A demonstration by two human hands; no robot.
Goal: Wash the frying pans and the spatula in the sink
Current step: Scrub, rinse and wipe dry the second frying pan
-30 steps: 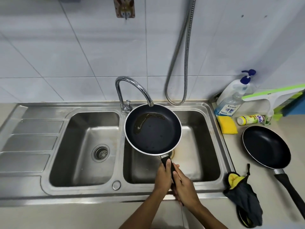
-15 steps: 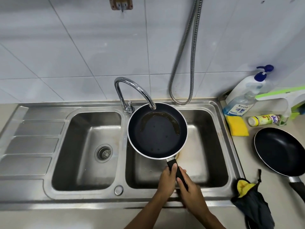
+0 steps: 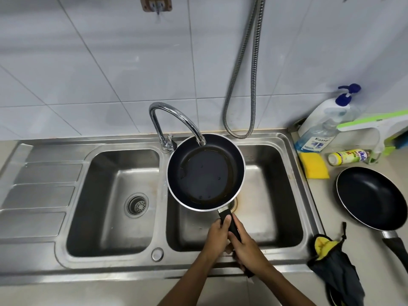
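1. Oily brown liquid (image 3: 208,200) has spread from an arc at the far side into a ring round the base of the small frying pan (image 3: 206,173).
2. Left hand (image 3: 217,234) and right hand (image 3: 248,248) both wrapped round the black handle (image 3: 232,226), left nearer the pan, right just behind, touching.
3. Pan held roughly level over the right basin (image 3: 273,195), far rim under the faucet (image 3: 174,114) spout.
4. Left basin (image 3: 103,195) shows its drain strainer (image 3: 136,204).
5. Counter right of sink: larger frying pan (image 3: 373,197), inside black, handle toward the near edge; yellow sponge (image 3: 313,165); small bottle (image 3: 346,156) on its side; pump bottle (image 3: 318,133) part-filled with blue liquid; dark cloth (image 3: 337,270) with yellow lining.
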